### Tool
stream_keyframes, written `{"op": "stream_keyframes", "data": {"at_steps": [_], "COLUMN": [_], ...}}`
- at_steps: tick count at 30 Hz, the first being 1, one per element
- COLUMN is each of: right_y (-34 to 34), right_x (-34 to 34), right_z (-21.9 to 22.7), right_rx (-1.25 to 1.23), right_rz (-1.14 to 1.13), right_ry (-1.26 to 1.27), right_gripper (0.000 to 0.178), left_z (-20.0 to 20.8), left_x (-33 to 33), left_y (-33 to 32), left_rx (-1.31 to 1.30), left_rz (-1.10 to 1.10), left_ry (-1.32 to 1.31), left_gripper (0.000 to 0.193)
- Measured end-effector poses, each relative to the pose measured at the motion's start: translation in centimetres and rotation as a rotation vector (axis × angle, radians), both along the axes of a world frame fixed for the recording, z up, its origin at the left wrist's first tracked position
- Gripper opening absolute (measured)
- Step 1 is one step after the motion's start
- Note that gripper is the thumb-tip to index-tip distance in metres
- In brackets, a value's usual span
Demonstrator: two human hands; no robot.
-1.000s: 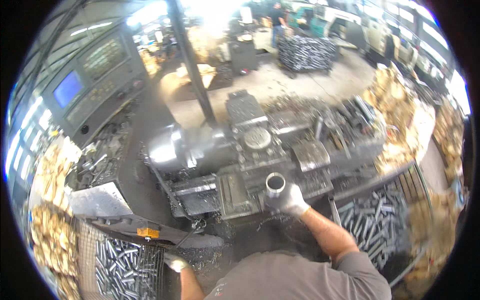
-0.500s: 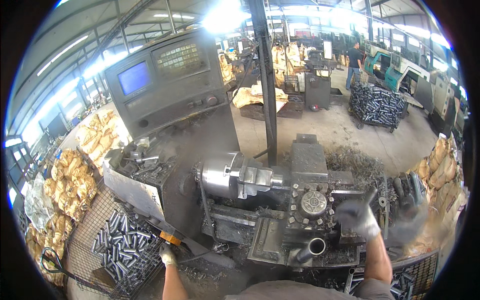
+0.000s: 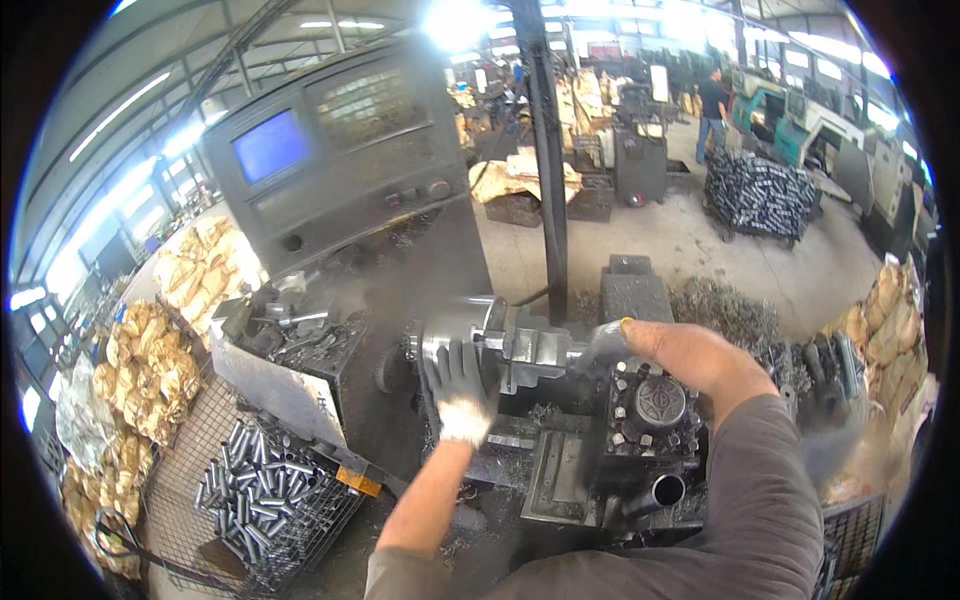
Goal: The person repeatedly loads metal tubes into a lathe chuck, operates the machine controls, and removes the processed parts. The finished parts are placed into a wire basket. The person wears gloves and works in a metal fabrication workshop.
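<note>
Centrally, a short, bright metal cylinder [image 3: 576,352] projects toward three o'clock from a polished, silver, drum-shaped lathe chuck [image 3: 458,316], whose stepped jaws apparently support one end. The right hand [image 3: 603,345], in a grey-and-white glove, lies at the cylinder's outer end, perhaps to steady it; whether its blurred fingers close on anything cannot be told. The left hand [image 3: 460,385], gloved alike, is open and empty, its fingers extended over the chuck's six-o'clock side, presumably as a brace. At four o'clock stands a dark, round-capped metal tool post [image 3: 660,402]; nearer five, a dark, open-mouthed tube [image 3: 642,500] lies tilted. At eight, a wire-mesh basket [image 3: 175,490] contains loose, short silver tubes [image 3: 245,480], seemingly placed low for easy reach. At eleven, a grey, blue-screened control panel [image 3: 330,195] faces the worker.
</note>
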State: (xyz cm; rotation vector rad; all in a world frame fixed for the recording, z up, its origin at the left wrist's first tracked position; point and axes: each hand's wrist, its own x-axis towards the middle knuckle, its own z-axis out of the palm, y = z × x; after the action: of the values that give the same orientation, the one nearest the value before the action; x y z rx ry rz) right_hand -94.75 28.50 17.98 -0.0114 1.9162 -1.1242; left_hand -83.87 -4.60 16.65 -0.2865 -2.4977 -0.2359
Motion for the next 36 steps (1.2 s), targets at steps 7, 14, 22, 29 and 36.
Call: {"op": "stream_keyframes", "data": {"at_steps": [7, 14, 22, 29, 36], "right_y": [13.9, -1.3, 11.8, 9.4, -0.8], "right_x": [-3.4, 2.4, -1.3, -0.8, -1.9], "right_z": [-0.8, 4.5, 3.9, 7.4, 0.0], "right_rx": [0.4, 0.509, 0.735, 0.734, 0.366], "right_rz": [0.234, 0.405, 0.458, -0.065, 0.579], "right_ry": [0.328, 0.409, 0.343, 0.468, 0.765], "right_gripper": [0.025, 0.058, 0.037, 0.042, 0.06], "left_z": [4.6, 8.0, 4.3, 4.2, 4.7], "left_x": [-8.9, -13.5, -10.0, -9.1, -9.1], "left_y": [1.9, 1.3, -0.2, -0.6, 0.6], "left_rx": [-0.316, -0.202, -0.092, -0.099, -0.077], "left_rz": [-0.168, -0.132, -0.303, -0.261, -0.29], "left_ry": [0.122, -0.423, 0.08, 0.113, 0.132], "left_gripper": [0.062, 0.095, 0.079, 0.074, 0.075]}}
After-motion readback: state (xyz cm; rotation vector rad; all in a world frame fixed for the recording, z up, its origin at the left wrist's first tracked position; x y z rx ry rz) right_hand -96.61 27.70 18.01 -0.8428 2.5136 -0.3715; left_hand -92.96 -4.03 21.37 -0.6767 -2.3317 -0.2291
